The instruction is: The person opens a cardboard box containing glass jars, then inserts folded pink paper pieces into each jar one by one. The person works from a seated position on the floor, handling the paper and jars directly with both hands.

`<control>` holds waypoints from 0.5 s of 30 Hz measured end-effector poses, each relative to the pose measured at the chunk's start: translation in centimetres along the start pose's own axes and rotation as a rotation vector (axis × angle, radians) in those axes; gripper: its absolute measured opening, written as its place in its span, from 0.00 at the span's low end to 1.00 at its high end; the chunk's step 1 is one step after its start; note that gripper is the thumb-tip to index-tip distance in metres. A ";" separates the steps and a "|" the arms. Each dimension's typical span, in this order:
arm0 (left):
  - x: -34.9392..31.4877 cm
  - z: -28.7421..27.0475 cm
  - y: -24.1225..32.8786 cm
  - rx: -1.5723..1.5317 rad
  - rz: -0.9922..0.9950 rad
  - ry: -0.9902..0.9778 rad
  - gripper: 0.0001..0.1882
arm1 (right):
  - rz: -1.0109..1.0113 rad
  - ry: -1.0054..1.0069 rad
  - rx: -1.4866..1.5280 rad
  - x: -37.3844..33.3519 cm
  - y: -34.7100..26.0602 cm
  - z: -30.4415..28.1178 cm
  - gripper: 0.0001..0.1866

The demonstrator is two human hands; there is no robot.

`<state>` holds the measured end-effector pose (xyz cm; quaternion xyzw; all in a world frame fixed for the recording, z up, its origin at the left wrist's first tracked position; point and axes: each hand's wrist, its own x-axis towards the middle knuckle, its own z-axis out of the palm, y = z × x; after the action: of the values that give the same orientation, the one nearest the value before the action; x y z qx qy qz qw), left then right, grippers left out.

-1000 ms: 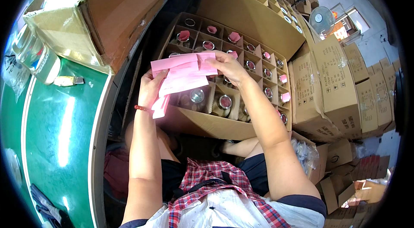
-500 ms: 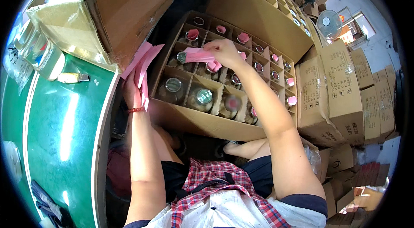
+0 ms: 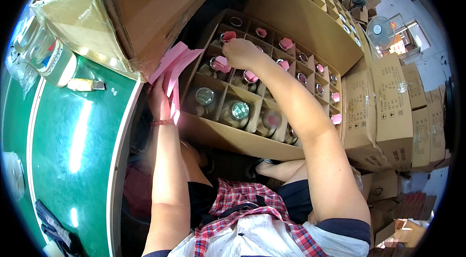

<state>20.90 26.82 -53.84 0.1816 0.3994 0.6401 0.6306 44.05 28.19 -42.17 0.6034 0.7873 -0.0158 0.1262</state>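
Note:
My left hand [image 3: 158,100] is closed around a bunch of pink paper strips [image 3: 175,65], held upright beside the carton's left edge. My right hand [image 3: 241,54] has its fingers drawn together over the divided carton [image 3: 221,133]. At its fingertips, which are partly hidden, a folded pink paper strip [image 3: 222,64] sits in the mouth of a glass bottle. Other bottles nearby have pink paper in their mouths, such as the pink paper [image 3: 251,77] just below my right hand. Toward the near left, a clear glass bottle [image 3: 205,95] and another glass bottle [image 3: 240,110] show bare mouths.
On the left is a green table [image 3: 58,135] with a plastic jug [image 3: 53,60], a small yellow-labelled item [image 3: 85,85] and dark gloves [image 3: 53,225]. A large carton [image 3: 160,9] overhangs its far end. Stacked cartons [image 3: 393,111] stand at right; a fan [image 3: 381,32] is behind.
My right hand has moved the pink strip into the bottle's mouth, where it now sits folded instead of stretched out sideways. My left hand still holds its bunch. The view has shifted slightly.

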 end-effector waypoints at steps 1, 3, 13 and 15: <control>-0.3 0.3 0.1 0.018 0.014 -0.003 0.12 | -0.057 0.018 0.016 0.8 0.3 0.4 0.09; -0.7 1.1 -0.1 -0.016 -0.012 -0.012 0.12 | -0.162 0.056 0.042 2.2 1.4 2.2 0.08; 0.0 0.8 -0.8 0.039 -0.044 0.030 0.12 | 0.035 0.559 0.216 3.9 1.7 9.2 0.11; -0.3 0.8 -0.3 0.019 -0.047 0.040 0.12 | 0.191 0.503 0.092 3.1 0.2 7.7 0.13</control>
<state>21.74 26.75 -53.46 0.1656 0.4222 0.6248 0.6356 44.87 29.84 -50.29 0.6649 0.7319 0.1110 -0.0998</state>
